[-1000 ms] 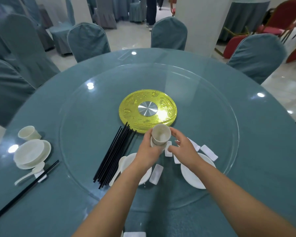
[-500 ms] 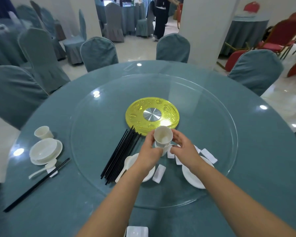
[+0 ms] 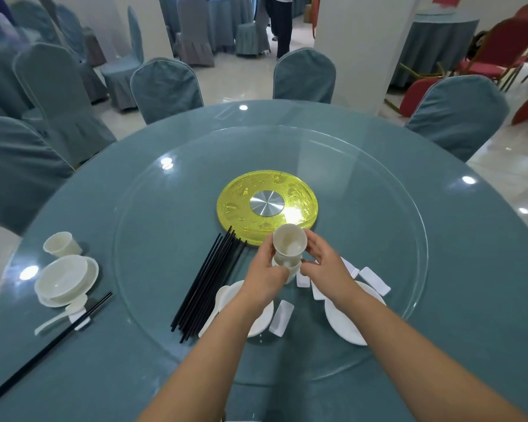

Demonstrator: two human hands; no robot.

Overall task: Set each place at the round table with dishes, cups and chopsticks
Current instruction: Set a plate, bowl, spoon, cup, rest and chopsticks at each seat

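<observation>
Both hands hold a short stack of white cups (image 3: 288, 248) above the glass turntable (image 3: 165, 226). My left hand (image 3: 264, 275) grips the lower cup from the left. My right hand (image 3: 323, 266) curls round the top cup from the right, and that cup sits lifted slightly out of the one below. A bundle of black chopsticks (image 3: 208, 284) lies left of my hands. Under my wrists are a white bowl with a spoon (image 3: 220, 300), a white plate (image 3: 345, 324) and several white chopstick rests (image 3: 282, 316).
A finished place at the left has a cup (image 3: 62, 245), a bowl on a plate (image 3: 63, 280), a spoon, a rest and a pair of chopsticks (image 3: 49, 345). A yellow disc (image 3: 267, 205) marks the turntable's centre. Covered chairs (image 3: 165, 89) ring the table.
The view has tilted up and shifted right. The top cup has risen a little out of the stack between my hands, and my right hand has closed in round it.
</observation>
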